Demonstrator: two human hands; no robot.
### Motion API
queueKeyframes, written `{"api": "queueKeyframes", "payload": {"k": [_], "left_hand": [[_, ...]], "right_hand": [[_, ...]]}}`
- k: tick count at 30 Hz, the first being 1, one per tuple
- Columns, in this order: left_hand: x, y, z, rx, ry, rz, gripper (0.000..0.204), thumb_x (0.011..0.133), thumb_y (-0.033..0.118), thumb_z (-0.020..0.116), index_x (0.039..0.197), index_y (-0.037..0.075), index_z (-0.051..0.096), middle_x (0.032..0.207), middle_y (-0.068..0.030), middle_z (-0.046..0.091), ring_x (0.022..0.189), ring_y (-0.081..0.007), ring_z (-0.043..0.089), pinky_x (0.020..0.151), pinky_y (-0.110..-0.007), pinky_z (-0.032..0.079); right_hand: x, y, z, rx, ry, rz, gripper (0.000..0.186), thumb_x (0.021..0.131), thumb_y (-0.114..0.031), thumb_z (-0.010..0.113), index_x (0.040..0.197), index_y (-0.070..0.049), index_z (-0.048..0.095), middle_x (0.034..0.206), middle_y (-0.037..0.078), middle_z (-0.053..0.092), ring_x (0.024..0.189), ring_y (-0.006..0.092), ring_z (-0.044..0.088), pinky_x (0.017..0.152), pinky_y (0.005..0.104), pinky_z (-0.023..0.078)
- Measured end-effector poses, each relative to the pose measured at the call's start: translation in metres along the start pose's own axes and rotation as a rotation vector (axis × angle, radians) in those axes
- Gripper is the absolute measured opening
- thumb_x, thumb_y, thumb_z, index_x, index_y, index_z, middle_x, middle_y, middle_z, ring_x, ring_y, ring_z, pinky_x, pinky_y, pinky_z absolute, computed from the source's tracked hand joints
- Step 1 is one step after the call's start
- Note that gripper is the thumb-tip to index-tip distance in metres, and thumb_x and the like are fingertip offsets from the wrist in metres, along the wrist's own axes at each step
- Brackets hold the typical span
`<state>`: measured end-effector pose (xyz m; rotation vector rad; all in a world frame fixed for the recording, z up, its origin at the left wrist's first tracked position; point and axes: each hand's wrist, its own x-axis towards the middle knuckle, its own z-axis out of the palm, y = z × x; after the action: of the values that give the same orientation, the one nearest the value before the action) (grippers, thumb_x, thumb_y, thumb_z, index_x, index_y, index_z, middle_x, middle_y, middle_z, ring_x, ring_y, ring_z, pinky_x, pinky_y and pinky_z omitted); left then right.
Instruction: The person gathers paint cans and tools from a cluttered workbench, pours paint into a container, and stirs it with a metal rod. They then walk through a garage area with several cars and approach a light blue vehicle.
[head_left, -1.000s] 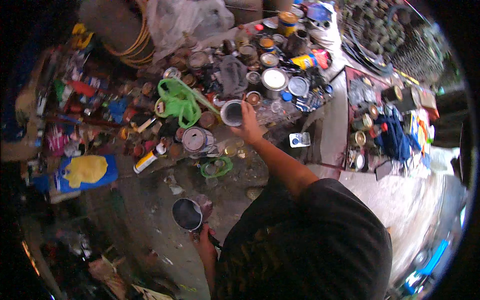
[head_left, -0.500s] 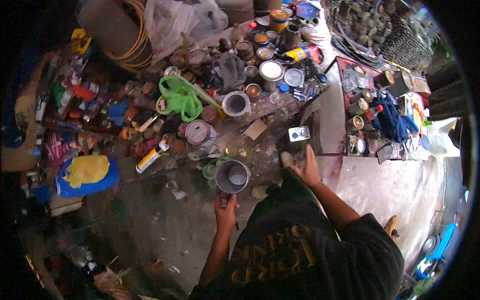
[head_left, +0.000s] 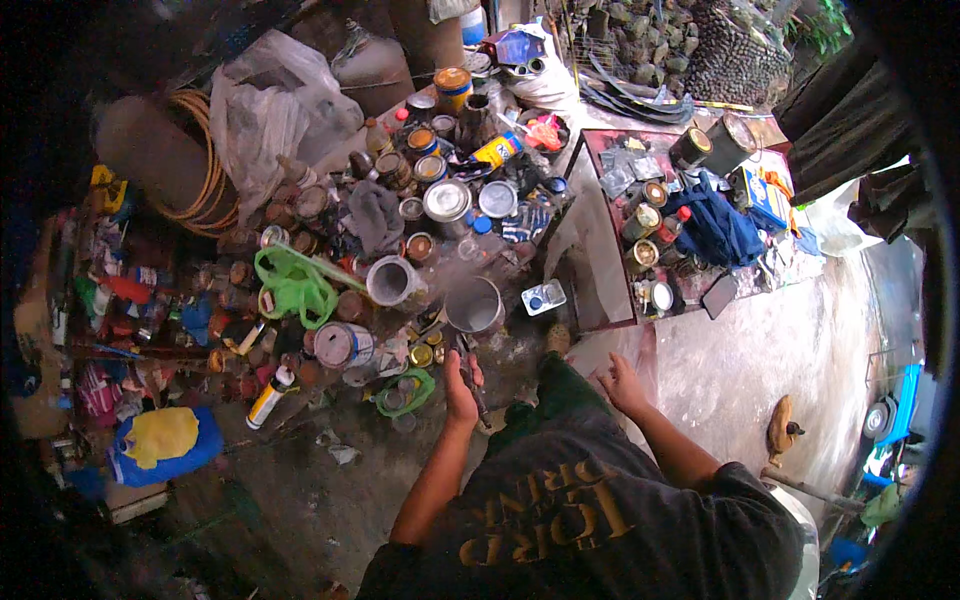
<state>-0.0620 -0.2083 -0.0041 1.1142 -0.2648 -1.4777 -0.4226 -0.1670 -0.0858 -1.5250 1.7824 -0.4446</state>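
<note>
My left hand (head_left: 463, 391) is closed around a dark metal handle-like piece, whose lower end sticks out beside the palm. Above the fingers a round grey cup (head_left: 474, 305) tops this piece; its mouth faces up, over the cluttered bench's near edge. Beyond and left of it stands another open grey can (head_left: 391, 281). My right hand (head_left: 622, 385) hangs to the right, with loosely bent fingers and nothing visible in them. Ahead of that hand lies a small silvery tray (head_left: 543, 297) with a blue spot in it.
A green plastic bag (head_left: 297, 287), a white-lidded paint can (head_left: 447, 202) and a yellow-and-white tube (head_left: 268, 398) crowd the bench. On the right, a table (head_left: 645, 312) bears cans and a dark blue cloth (head_left: 712, 222). At lower left, a yellow cloth (head_left: 160, 438) rests on something blue.
The view has shifted. My left hand has carried the cup forward and right, over the bench's near edge. My right hand's fingers, stretched out before, are now more bent.
</note>
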Motion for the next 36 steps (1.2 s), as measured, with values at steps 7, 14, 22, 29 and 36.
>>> {"api": "queueKeyframes", "payload": {"k": [7,14,22,29,36], "left_hand": [[0.015,-0.002,0.048,-0.173,0.013,-0.005,0.031,0.095,0.039,0.047,0.103,0.009,0.050,0.088,-0.0064,0.052,0.075,-0.0202,0.050,0.076,-0.041,0.042],[0.003,0.007,0.089,-0.230,0.216,0.085,0.030,0.094,0.036,0.047,0.103,0.009,0.052,0.091,-0.0081,0.051,0.080,-0.0225,0.049,0.080,-0.043,0.041],[-0.038,0.021,0.083,-0.269,0.417,0.242,0.032,0.094,0.037,0.045,0.107,0.009,0.051,0.092,-0.0079,0.052,0.080,-0.0224,0.048,0.081,-0.044,0.041],[-0.050,0.046,0.065,-0.296,0.444,0.298,0.035,0.094,0.038,0.045,0.112,0.008,0.050,0.092,-0.0074,0.052,0.079,-0.0216,0.048,0.080,-0.043,0.041],[-0.065,0.069,0.016,-0.309,0.437,0.299,0.031,0.095,0.037,0.046,0.108,0.009,0.050,0.090,-0.0067,0.053,0.077,-0.0211,0.049,0.078,-0.044,0.042]], "right_hand": [[0.255,-0.117,0.023,0.756,-0.153,0.013,0.032,0.097,-0.028,0.058,0.111,0.000,0.066,0.090,0.007,0.063,0.086,0.0184,0.059,0.079,0.0331,0.048],[0.469,-0.095,0.106,0.573,0.054,-0.032,0.021,0.094,-0.021,0.056,0.097,-0.004,0.066,0.072,0.004,0.060,0.056,0.0129,0.054,0.048,0.0287,0.042],[0.449,-0.161,0.105,0.833,-0.201,0.219,0.009,0.092,-0.018,0.061,0.088,-0.010,0.064,0.072,0.000,0.062,0.060,0.0103,0.054,0.048,0.0262,0.040],[0.440,-0.191,0.090,0.774,-0.112,0.043,0.020,0.091,-0.022,0.062,0.086,-0.003,0.065,0.077,0.001,0.064,0.067,0.0111,0.055,0.059,0.0279,0.042],[0.355,-0.213,0.027,0.280,-0.016,-0.372,0.015,0.093,-0.015,0.059,0.091,0.000,0.061,0.081,0.010,0.064,0.076,0.0219,0.061,0.072,0.0339,0.049]]}}
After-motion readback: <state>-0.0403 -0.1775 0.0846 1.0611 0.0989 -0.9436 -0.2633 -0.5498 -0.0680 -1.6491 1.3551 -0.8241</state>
